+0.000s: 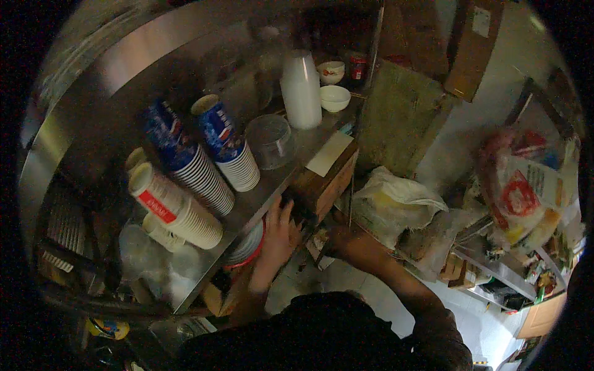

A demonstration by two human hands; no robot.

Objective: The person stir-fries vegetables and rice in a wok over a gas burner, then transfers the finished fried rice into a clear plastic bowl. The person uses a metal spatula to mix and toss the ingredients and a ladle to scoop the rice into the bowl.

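My left hand (280,232) is at the metal counter's front edge, its fingers against a dark object (297,206) whose kind is too dim to tell. My right hand (341,239) reaches below the near side of a brown cardboard box (336,185); its fingers are in shadow. Whether either hand grips something is unclear. A pale card or paper sheet (329,153) lies on the box top. Beneath my left hand, a round grey thing with a red rim (248,246) shows partly under the counter.
Stacked Pepsi paper cups (236,167), cream cups (197,227), a clear plastic tub (269,141), white plastic containers (301,97) and a white bowl (335,98) stand on the metal shelf (257,208). To the right are a white sack (394,195) and a filled plastic bag (519,190).
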